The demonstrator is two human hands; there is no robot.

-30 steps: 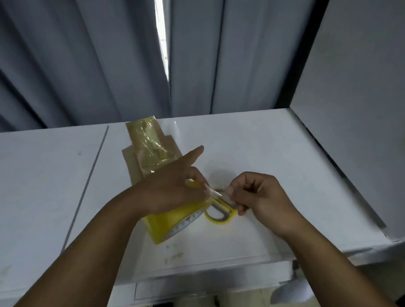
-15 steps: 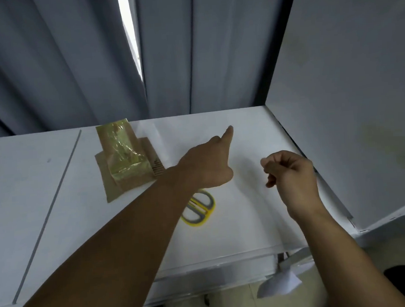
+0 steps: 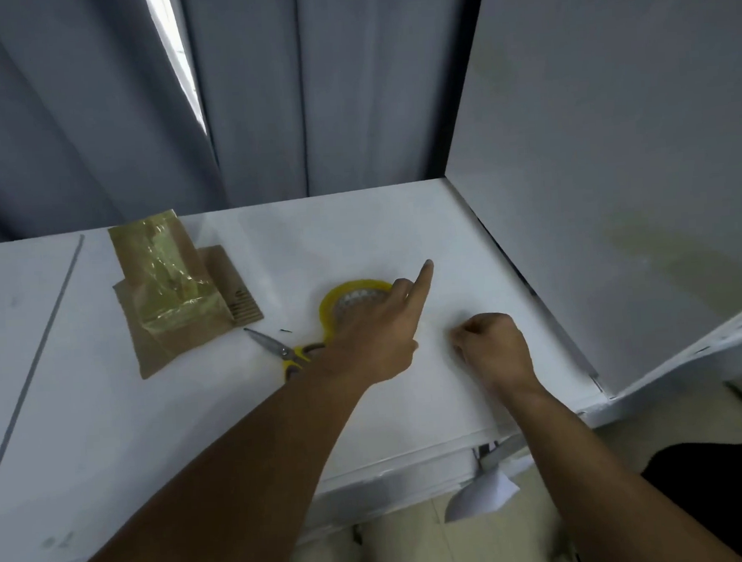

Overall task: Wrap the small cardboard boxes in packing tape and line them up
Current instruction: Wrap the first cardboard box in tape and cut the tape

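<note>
My left grip (image 3: 376, 328) lay on the tape roll (image 3: 340, 300). Most of its fingers curled over the far edge of the roll, and one finger poked straight out toward one o'clock. My right grip (image 3: 492, 347) sat just beside it at four o'clock, curled into a fist on the white surface (image 3: 109, 427). I could not tell if it pinched the loose end of the tape, because its knuckles hid whatever was inside.

To do this step well, I thought I should hold the roll down firmly and find the loose end. Then I should pull it out slow and straight, so it would not twist or stick to itself, and slide a box under it.

The roll was a round ring, yellow and shiny. The scissors (image 3: 278, 351) lay at eight o'clock from it, with thin grey blades and yellow handles partly under my wrist. The cardboard boxes (image 3: 181, 331) lay near, at ten o'clock, squashed flat and stacked. The taped box (image 3: 155, 259) on top looked shiny and crinkly. The one under it was plain, dull brown with tiny ridges along one edge. No boxes stood in a line yet.
</note>
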